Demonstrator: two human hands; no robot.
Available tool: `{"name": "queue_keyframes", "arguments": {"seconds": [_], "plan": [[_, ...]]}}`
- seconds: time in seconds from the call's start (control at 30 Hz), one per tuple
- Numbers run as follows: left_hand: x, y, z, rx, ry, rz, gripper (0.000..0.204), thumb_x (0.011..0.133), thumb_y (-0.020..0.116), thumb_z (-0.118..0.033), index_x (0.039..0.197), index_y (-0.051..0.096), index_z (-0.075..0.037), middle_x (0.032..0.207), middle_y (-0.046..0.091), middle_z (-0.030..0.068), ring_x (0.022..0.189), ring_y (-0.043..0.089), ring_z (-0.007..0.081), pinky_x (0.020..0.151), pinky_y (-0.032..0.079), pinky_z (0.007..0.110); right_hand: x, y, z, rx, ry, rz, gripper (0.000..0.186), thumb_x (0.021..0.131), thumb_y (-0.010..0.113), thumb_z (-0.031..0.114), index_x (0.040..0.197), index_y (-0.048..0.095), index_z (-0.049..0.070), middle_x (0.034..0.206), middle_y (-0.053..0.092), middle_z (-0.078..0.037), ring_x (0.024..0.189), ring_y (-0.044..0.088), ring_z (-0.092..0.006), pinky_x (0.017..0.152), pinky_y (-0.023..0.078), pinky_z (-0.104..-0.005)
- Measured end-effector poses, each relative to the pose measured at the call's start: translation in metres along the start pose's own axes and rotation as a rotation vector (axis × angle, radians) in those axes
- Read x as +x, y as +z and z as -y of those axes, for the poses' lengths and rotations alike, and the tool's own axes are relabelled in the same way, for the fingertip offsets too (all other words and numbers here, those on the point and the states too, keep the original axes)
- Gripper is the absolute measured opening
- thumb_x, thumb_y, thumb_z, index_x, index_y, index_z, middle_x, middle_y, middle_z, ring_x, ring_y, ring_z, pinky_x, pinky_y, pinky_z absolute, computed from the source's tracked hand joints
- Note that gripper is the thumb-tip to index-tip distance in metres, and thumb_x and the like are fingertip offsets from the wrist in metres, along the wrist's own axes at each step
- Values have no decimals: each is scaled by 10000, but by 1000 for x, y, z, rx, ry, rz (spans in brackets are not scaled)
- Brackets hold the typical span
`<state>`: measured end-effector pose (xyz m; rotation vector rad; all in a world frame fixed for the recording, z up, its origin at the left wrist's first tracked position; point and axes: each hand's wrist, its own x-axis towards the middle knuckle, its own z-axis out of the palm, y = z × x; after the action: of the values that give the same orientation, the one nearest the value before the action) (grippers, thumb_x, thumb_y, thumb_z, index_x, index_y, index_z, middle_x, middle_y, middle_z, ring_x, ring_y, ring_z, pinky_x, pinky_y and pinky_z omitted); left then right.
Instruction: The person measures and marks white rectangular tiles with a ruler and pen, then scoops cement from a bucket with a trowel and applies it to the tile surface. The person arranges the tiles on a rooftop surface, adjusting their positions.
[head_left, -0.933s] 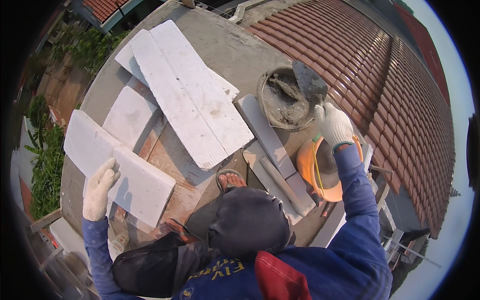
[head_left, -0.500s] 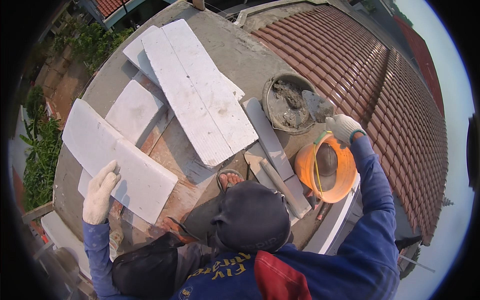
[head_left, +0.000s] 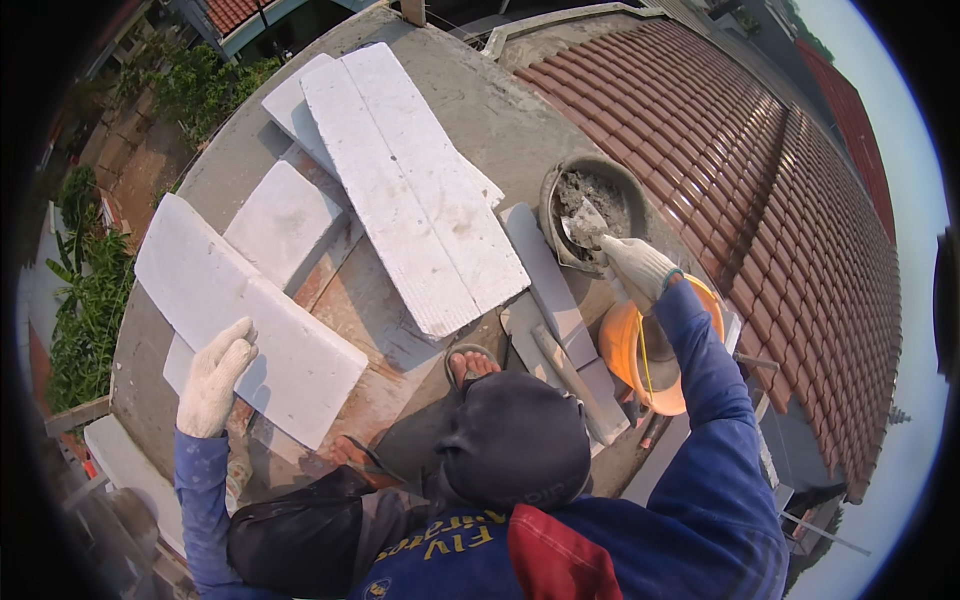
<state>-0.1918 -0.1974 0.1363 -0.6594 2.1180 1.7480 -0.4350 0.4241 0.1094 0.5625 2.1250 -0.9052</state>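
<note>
My right hand (head_left: 640,268), in a white knit glove, is closed on a trowel (head_left: 585,224). The trowel's blade dips into wet grey mortar (head_left: 612,196) inside a dark round tub (head_left: 549,232); its handle is hidden in the glove. Below that forearm stands an orange bucket (head_left: 622,345) with a yellow-green handle, partly covered by my sleeve. On the left, my gloved left hand (head_left: 214,382) is held up beside a long white block (head_left: 245,310), fingers stretched and nothing visible in them. Whether it touches the block I cannot tell.
More white blocks (head_left: 410,190) lie stacked and crossed on the concrete slab (head_left: 480,95). Grey boards (head_left: 545,285) and a wooden bar (head_left: 570,375) lie near my feet. Brown roof tiles (head_left: 700,130) slope off to the right; the slab's left edge drops towards greenery.
My right hand has swung left from above the orange bucket to the tub, bringing the trowel blade down into the mortar. My left hand has barely shifted. The view has moved slightly.
</note>
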Motion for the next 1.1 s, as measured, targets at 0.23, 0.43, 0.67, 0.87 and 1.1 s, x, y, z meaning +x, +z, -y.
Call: {"name": "queue_keyframes", "arguments": {"seconds": [0.23, 0.43, 0.67, 0.87, 1.1], "plan": [[9, 8, -5, 24, -5, 5, 694, 1141, 658, -353, 1627, 517, 121, 1578, 635, 271, 1419, 647, 318, 1239, 482, 429, -20, -16, -19, -184, -107, -293, 440, 1127, 632, 487, 1069, 756, 69, 812, 748, -109, 756, 786, -241, 635, 617, -437], [12, 10, -5, 41, 6, 3, 719, 1133, 660, -373, 1631, 508, 123, 1590, 624, 274, 1439, 635, 322, 1245, 479, 435, -8, -27, -44, -899, -381, -794, 440, 1103, 623, 475, 1159, 800, 76, 950, 806, -221, 872, 807, -392, 809, 637, -526], [12, 11, -7, 35, -22, 42, 733, 1131, 661, -384, 1634, 503, 125, 1593, 619, 283, 1461, 622, 323, 1250, 474, 432, 3, -37, -36, -533, -25, -132, 570, 1145, 527, 482, 1115, 772, -32, 772, 751, -139, 619, 763, -272, 637, 635, -453], [6, 1, -7, 7, -16, -6, 727, 1133, 678, -379, 1632, 509, 123, 1599, 614, 283, 1487, 602, 323, 1251, 475, 428, -5, -73, -40, -740, -27, -231, 605, 1151, 503, 482, 1098, 776, -55, 816, 779, -170, 722, 792, -298, 704, 634, -453], [17, 9, -6, 18, 1, 35, 710, 1135, 672, -360, 1628, 512, 125, 1584, 628, 286, 1452, 632, 327, 1240, 486, 430, 22, -49, -25, -508, -4, -84, 639, 1143, 496, 495, 998, 798, -49, 773, 763, -154, 715, 773, -285, 746, 617, -442]]}}
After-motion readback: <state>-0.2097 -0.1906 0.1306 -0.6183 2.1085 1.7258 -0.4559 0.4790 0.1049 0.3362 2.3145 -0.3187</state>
